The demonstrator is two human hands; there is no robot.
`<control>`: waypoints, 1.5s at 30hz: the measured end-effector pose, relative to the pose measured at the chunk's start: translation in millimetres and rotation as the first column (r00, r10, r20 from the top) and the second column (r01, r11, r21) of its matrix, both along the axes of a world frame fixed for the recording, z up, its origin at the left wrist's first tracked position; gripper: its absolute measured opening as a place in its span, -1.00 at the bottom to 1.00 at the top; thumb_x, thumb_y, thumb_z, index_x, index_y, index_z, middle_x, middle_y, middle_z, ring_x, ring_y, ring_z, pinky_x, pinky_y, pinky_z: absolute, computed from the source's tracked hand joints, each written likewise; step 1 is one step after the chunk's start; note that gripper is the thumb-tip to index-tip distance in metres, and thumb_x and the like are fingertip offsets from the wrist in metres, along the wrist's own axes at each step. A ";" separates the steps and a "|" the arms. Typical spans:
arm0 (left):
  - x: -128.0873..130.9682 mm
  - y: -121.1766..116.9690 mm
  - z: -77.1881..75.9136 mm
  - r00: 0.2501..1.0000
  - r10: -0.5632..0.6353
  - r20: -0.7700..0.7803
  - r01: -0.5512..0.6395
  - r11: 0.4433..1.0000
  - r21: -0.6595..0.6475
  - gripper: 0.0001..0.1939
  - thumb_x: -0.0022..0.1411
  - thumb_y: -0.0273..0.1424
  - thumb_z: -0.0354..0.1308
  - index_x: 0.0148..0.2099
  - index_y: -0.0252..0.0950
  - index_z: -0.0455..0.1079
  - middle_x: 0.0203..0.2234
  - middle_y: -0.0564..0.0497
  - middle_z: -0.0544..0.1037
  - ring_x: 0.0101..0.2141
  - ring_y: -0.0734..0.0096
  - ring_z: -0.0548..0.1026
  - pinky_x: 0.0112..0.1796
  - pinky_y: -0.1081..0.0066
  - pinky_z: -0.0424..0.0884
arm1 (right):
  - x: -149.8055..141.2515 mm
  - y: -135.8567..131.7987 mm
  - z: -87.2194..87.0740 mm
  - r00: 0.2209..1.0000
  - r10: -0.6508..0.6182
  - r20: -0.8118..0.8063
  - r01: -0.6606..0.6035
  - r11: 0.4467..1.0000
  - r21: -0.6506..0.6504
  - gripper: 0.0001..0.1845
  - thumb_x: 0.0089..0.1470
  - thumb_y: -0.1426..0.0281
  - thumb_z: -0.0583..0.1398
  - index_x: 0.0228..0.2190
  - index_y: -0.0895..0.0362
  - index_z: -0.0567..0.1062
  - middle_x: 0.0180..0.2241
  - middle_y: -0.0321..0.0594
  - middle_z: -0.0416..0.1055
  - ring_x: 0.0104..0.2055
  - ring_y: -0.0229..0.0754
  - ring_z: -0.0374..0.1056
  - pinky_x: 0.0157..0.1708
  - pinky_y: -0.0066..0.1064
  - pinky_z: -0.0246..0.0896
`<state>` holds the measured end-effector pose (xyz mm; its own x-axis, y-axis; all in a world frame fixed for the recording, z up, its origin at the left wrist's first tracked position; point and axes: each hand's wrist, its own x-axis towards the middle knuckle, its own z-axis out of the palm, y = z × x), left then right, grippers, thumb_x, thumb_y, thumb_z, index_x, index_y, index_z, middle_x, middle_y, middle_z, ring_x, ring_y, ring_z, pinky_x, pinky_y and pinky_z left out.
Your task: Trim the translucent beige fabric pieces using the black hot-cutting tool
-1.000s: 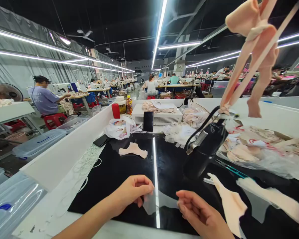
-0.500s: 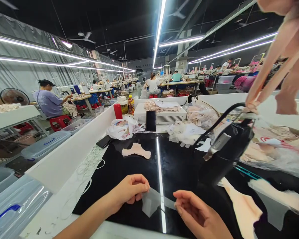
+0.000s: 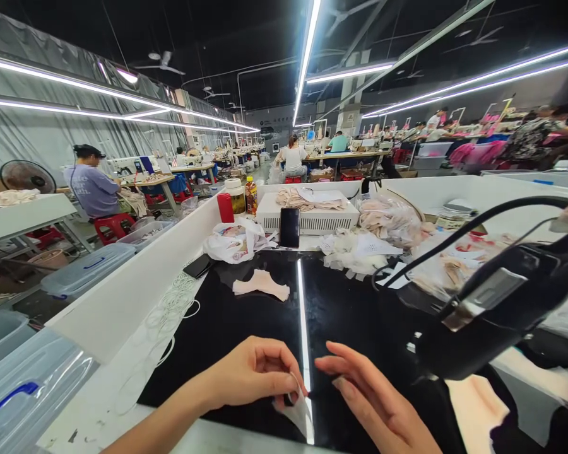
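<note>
My left hand (image 3: 260,372) pinches a thin, see-through sheet piece (image 3: 297,413), which hangs from thumb and fingertips over the glossy black tabletop (image 3: 236,328). Just right of it, my right hand (image 3: 369,394) has its fingers stretched and apart, with nothing in them. Farther back on the black top lies a small peach fabric piece (image 3: 261,285). A black machine (image 3: 497,309) with a cable leans in from the right. Beneath it, more peach fabric (image 3: 476,407) lies partly hidden.
A white vented box (image 3: 307,217) stands behind a propped phone (image 3: 289,227). Left of it are a plastic bag (image 3: 234,239) and tangled white cord (image 3: 175,302). Bagged fabric (image 3: 390,217) is heaped at the back right. A person (image 3: 92,183) sits beyond the left partition.
My right hand has let go of the sheet piece, which now hangs from my left hand alone. The black machine appears larger and farther right, and the peach straps above it have left view.
</note>
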<state>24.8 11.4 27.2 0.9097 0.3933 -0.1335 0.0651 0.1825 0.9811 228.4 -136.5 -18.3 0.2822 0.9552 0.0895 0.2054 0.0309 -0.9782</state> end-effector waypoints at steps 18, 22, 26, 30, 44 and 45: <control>11.6 22.7 -15.3 0.959 0.205 -0.196 -0.181 0.974 0.133 -0.43 0.22 0.10 0.25 -0.04 -0.29 0.34 -0.16 -0.14 0.58 -0.47 0.37 0.60 -0.64 0.51 0.38 | 6.2 19.1 -10.2 0.791 -0.008 0.611 -0.134 0.973 0.186 -0.80 0.41 0.33 0.11 -0.19 -0.04 0.55 -0.30 -0.31 0.55 -0.28 -0.19 0.52 -0.25 -0.46 0.45; 8.7 20.4 -18.7 0.930 0.274 -0.245 -0.192 0.930 0.314 -0.59 0.31 -0.05 0.16 -0.01 -0.27 0.39 -0.15 -0.09 0.57 -0.52 0.42 0.57 -0.63 0.50 0.29 | 8.9 21.5 -20.6 0.652 -0.108 0.751 -0.144 0.954 0.262 -0.79 0.43 0.35 0.09 -0.16 -0.01 0.54 -0.28 -0.26 0.55 -0.29 -0.15 0.51 -0.26 -0.38 0.46; 3.9 12.2 -14.4 0.909 0.361 -0.208 -0.120 0.705 0.699 -0.82 0.42 -0.33 0.12 -0.04 -0.21 0.52 -0.23 0.01 0.60 -0.33 0.38 0.57 -0.29 0.40 0.43 | 10.1 21.5 -31.7 0.545 -0.118 0.830 -0.143 0.963 0.231 -0.78 0.45 0.39 0.05 -0.12 0.02 0.52 -0.27 -0.24 0.53 -0.27 -0.13 0.49 -0.24 -0.32 0.43; 6.2 3.9 -17.8 0.958 0.214 -0.190 0.075 0.453 0.888 -0.80 0.43 -0.45 0.13 0.00 -0.20 0.56 -0.09 -0.06 0.61 -0.09 0.20 0.57 -0.04 0.30 0.44 | 10.6 21.2 -34.1 0.467 -0.120 0.876 -0.169 0.960 0.222 -0.74 0.46 0.41 0.02 -0.11 0.03 0.51 -0.28 -0.23 0.52 -0.29 -0.13 0.48 -0.25 -0.32 0.42; 3.3 25.4 -61.5 0.981 0.120 0.150 -0.152 0.011 0.988 -0.76 0.48 -0.29 0.10 0.05 -0.05 0.57 -0.02 0.12 0.66 -0.07 0.31 0.64 -0.01 0.41 0.57 | 91.7 -69.6 -5.0 0.368 -0.253 0.895 0.142 0.966 0.214 -0.76 0.43 0.34 0.10 -0.05 0.02 0.57 -0.17 -0.18 0.61 -0.13 -0.14 0.57 -0.09 -0.36 0.51; 2.6 26.2 -63.7 0.978 0.127 0.165 -0.166 0.000 0.986 -0.75 0.48 -0.26 0.10 0.07 -0.03 0.57 -0.01 0.13 0.66 -0.07 0.31 0.65 0.00 0.41 0.57 | 105.6 -78.9 -3.6 0.344 -0.333 0.878 0.239 0.935 0.262 -0.73 0.44 0.27 0.09 -0.09 0.03 0.59 -0.17 -0.16 0.62 -0.13 -0.11 0.57 -0.11 -0.33 0.51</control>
<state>27.4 37.6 -36.6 0.8077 0.2483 0.5348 0.1563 -0.9647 0.2118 334.1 -215.4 -21.9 0.2438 0.8098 0.5337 0.9664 -0.1567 -0.2038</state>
